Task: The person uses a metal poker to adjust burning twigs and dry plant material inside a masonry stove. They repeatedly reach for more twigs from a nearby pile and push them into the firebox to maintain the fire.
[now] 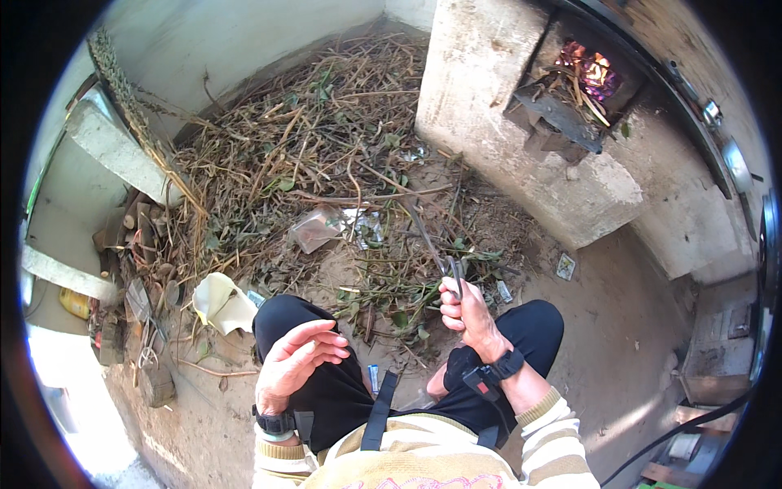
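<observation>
My right hand [467, 315] is closed round the handles of metal fire tongs [427, 235], whose long arms reach up and left over twigs on the floor. Empty and with its fingers apart, my left hand [302, 360] hovers above my left thigh. Cut green stems [397, 305] lie just before my knees. Beyond them spreads a large heap of dry twigs and leaves [293, 134]. At the upper right, flames [589, 67] burn in the mouth of a masonry stove [476, 73], with sticks [580, 98] poking out over a dark metal ledge [559, 119].
Chopped logs [143, 226] are stacked at the left by a concrete slab [116, 147]. A clear plastic container [316, 229] and a torn pale wrapper [223, 302] lie on the floor. A wooden box [715, 348] and a black cable [678, 428] are at the right.
</observation>
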A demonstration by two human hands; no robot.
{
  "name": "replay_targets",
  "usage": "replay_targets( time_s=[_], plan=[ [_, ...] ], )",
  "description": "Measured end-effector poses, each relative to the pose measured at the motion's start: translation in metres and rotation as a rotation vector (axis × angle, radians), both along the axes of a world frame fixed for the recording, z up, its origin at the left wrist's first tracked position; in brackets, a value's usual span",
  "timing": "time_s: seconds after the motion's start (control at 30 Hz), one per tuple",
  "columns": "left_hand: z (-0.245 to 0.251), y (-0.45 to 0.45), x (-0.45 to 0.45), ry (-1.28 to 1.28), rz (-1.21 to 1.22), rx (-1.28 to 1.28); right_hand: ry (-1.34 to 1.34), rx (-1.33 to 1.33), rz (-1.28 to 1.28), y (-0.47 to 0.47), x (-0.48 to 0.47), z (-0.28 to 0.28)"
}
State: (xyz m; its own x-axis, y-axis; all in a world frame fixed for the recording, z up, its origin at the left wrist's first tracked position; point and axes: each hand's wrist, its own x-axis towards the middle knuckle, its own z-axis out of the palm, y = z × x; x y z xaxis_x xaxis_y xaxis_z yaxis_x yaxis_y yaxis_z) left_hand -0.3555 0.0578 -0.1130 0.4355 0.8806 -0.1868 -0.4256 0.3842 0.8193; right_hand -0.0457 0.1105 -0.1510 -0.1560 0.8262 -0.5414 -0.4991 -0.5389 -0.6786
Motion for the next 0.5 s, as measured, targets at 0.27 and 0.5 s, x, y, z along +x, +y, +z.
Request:
replay_targets(
  time_s=[0.27, 0.5],
  plan=[
    [-0.002, -0.003, -0.006, -0.022, 0.029, 0.002, 0.104, 0.004, 0.037, 0.05, -0.043, -0.063],
    [-0.002, -0.003, -0.009, -0.093, 0.023, 0.005, 0.111, 0.094, 0.087, 0.028, -0.031, -0.049]
  ],
)
